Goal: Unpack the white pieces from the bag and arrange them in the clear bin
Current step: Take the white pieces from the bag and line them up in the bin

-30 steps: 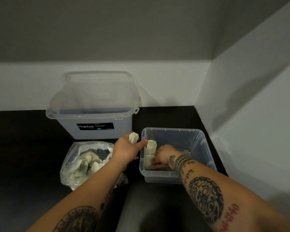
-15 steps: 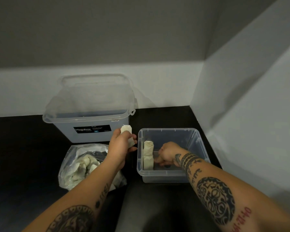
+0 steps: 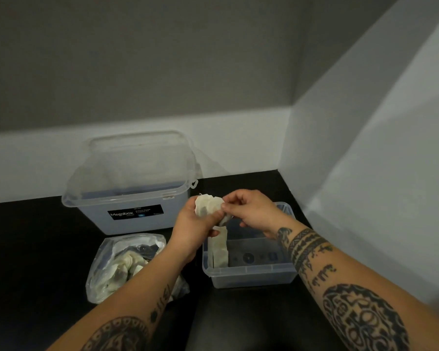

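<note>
Above the left end of the small clear bin (image 3: 251,276), both hands meet on one crumpled white piece (image 3: 207,205). My left hand (image 3: 192,228) grips it from below and the left. My right hand (image 3: 251,211) pinches its right edge with thumb and fingertips. Inside the bin, white pieces (image 3: 219,249) stand upright against the left wall. The clear plastic bag (image 3: 122,267) lies open on the black surface to the left, with several more white pieces inside; my left forearm crosses over its right side.
A larger lidded clear box (image 3: 132,196) with a black label stands behind the bag against the back wall. A white wall runs close along the right of the small bin. The surface (image 3: 31,249) is black.
My right hand left the inside of the bin and rose to meet my left hand, which moved right with the white piece. Both now hold that piece above the bin.
</note>
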A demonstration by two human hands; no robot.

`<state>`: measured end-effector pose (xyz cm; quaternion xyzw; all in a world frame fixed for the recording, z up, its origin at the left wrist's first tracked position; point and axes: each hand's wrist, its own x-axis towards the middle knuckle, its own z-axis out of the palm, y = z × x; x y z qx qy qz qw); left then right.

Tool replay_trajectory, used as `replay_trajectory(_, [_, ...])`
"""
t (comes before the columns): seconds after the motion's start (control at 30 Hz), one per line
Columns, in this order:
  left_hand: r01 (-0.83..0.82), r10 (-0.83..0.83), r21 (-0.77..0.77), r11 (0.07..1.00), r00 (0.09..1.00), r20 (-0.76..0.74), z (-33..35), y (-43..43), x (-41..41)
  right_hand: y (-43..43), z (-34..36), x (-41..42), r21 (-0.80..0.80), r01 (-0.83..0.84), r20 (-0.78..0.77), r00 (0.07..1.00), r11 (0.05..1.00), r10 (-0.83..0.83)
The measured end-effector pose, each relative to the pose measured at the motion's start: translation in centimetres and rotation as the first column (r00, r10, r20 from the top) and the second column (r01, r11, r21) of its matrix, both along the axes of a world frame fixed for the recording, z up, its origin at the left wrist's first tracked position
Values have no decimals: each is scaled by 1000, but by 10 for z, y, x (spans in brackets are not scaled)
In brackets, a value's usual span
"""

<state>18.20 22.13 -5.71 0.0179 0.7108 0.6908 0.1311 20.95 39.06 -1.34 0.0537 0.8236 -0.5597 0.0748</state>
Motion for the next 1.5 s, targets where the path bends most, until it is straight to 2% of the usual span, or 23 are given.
replay_trajectory(0.2, [-54, 53, -20, 998, 998, -44, 3, 7, -3, 5, -3, 3, -11, 47, -34, 998, 999, -47])
replay_trajectory(0.37, [-14, 12, -27, 1000, 998, -54, 3, 9, -3, 10, -7, 3, -6, 27, -25, 999, 1000, -27])
replay_trajectory(0.6, [-37, 34, -58, 998, 998, -47, -2, 6, -4, 16, -19, 4, 0, 57, 39, 998, 998, -57])
replay_trajectory(0.7, [-110, 98, -172, 979, 992, -79, -5, 2, -6, 17, -30, 6, -12, 58, 112, 992, 998, -57])
replay_trajectory(0.8, [-172, 128, -404, 898, 983, -134, -11, -2, -10, 15, -43, 7, 43, 22, 186, 982, 999, -29])
replay_trajectory(0.9, [-102, 64, -559, 823, 994, -87, -20, -7, -10, 11, -57, 8, 117, -55, 278, 960, 992, 20])
replay_trajectory(1.03, [-101, 123, -440, 892, 992, 21, -30, -12, -4, -2, -75, 4, 223, -226, 437, 893, 948, 110])
replay_trajectory(1.2, [-137, 166, -350, 927, 985, 54, -31, -14, 1, -23, -83, -3, 457, -460, 508, 837, 761, 201])
replay_trajectory(1.5, [-138, 176, -334, 932, 981, 86, -31, -16, 3, -37, -100, -19, 473, -347, 551, 834, 810, 35])
